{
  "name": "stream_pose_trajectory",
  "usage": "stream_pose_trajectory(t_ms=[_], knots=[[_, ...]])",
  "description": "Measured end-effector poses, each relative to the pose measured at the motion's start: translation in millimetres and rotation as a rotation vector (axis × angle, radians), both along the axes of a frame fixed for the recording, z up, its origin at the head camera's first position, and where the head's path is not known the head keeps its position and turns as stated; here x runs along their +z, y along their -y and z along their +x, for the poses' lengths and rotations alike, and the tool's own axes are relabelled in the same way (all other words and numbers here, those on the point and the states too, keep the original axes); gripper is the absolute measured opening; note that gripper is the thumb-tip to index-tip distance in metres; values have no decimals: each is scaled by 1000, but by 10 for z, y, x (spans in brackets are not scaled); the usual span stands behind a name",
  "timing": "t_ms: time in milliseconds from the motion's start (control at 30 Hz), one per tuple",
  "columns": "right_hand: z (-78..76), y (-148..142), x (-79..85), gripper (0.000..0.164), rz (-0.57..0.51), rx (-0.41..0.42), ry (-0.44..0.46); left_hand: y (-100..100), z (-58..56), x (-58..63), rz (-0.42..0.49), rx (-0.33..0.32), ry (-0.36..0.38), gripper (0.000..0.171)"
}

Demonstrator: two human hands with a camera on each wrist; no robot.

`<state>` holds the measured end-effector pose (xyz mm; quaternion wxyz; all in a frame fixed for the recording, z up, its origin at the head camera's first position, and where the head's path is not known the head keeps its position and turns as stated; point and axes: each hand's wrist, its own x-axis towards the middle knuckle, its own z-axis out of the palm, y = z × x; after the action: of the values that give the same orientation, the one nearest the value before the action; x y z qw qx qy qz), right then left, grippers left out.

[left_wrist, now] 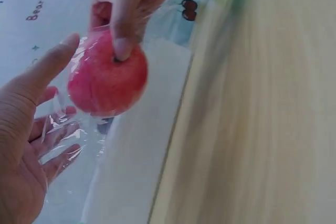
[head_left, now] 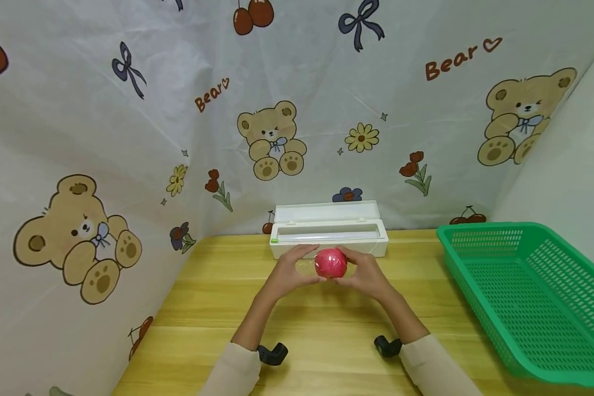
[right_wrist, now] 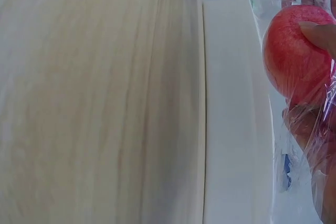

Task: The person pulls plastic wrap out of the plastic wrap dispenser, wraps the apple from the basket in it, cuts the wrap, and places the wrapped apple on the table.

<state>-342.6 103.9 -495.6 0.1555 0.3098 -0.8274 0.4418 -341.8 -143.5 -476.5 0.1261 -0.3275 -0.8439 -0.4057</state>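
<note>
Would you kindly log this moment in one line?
right hand: grips apple | left hand: spread beside it | film: on apple | white box: lid raised | green basket: at right

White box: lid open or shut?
Open. In the head view, the lid stands raised at the back of the white box, leaving its interior visible.

The patterned backdrop (head_left: 317, 82) reads "Bear" (head_left: 451, 63) twice in reddish-brown letters, each followed by a heart (head_left: 492, 44)

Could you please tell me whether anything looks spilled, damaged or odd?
Nothing stands out, with no visible spill or damage. Crinkled clear plastic film trails loosely from the round red apple to the left hand, but that seems unremarkable.
</note>
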Motion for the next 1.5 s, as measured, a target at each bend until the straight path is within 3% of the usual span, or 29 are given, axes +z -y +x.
stream_pose_trajectory(t_ms=[167, 433, 700, 1000, 1500], knots=[[-10, -3, 15, 74, -2, 36, -10, -78, -14, -77, 2, -50, -18, 78], [31, 2, 29, 74, 11, 42, 13, -87, -20, -175, 49, -53, 69, 75], [65, -45, 102, 73, 19, 31, 79, -122, -47, -193, 76, -89, 86, 79], [74, -51, 82, 69, 12, 50, 101, -114, -20, -216, 55, -70, 79, 76], [107, -58, 161, 71, 44, 41, 153, -96, -14, -183, 97, -109, 159, 74]])
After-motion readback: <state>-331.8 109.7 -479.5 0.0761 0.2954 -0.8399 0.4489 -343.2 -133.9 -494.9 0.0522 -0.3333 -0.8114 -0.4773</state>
